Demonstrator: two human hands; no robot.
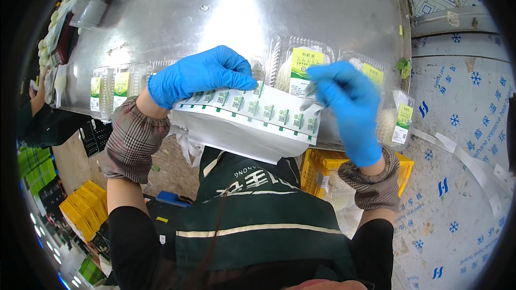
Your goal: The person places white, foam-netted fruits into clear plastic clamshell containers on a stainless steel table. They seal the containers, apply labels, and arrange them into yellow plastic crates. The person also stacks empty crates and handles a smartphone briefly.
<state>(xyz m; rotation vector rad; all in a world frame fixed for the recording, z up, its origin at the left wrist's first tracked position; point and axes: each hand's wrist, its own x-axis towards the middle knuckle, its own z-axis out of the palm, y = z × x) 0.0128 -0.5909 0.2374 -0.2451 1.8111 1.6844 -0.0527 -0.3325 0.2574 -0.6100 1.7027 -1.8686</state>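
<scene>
My left hand, in a blue glove, pinches the upper left of a white sheet of small green-printed stickers, which lies over the table's near edge. My right hand, also blue-gloved and blurred, is raised at the sheet's right end, fingers closed round something small and greyish that I cannot make out. Just beyond the sheet, clear plastic clamshell packs with yellow-green labels stand in a row on the steel table, continuing to left and right of my hands.
Stacked clear lids lie at the table's far left, near a co-worker's hand. Yellow crates stand low at the left, with another under the table. A printed foam board fills the right side.
</scene>
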